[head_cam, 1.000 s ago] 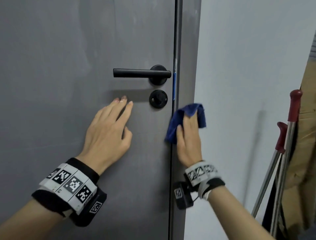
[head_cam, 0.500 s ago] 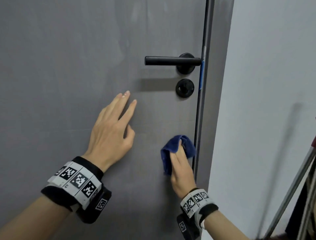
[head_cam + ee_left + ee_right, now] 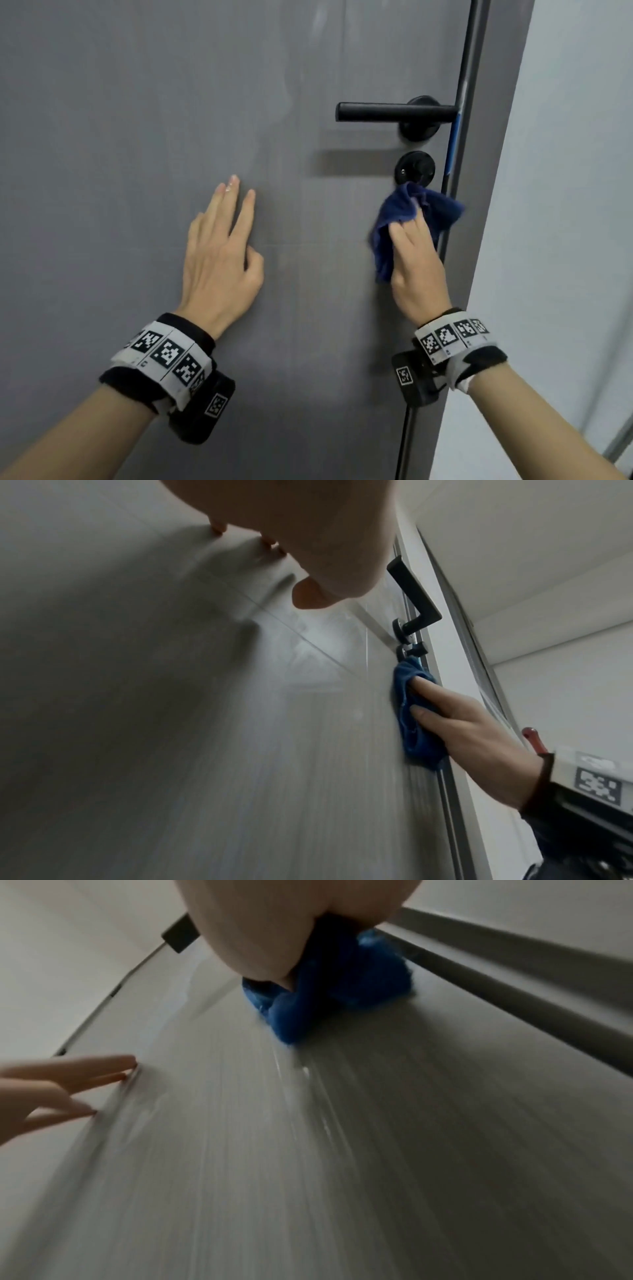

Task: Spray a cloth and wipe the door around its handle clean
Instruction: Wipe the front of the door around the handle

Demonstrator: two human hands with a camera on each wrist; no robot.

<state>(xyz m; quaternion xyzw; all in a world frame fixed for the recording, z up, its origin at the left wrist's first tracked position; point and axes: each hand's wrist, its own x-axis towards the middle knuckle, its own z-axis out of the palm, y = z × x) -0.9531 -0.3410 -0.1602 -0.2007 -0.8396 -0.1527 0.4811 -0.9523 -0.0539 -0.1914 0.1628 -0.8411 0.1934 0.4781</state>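
Note:
The grey door (image 3: 137,137) fills the view, with its black lever handle (image 3: 394,112) and a round black lock knob (image 3: 415,168) near the right edge. My right hand (image 3: 411,246) grips a bunched blue cloth (image 3: 435,212) and presses it on the door just under the lock knob, beside the door's edge. In the left wrist view the cloth (image 3: 414,739) lies flat between that hand and the door. My left hand (image 3: 239,219) rests flat on the door with straight fingers, left of the handle and below it, holding nothing.
A dark door-frame strip (image 3: 459,171) runs down right of the handle, with a pale wall (image 3: 565,205) beyond it. A red-tipped pole (image 3: 531,739) stands by the wall behind my right wrist. Faint wipe streaks (image 3: 308,1083) show on the door below the cloth.
My right hand has carried the cloth up the door from well below the lock to just under it. My left hand has stayed flat on the door.

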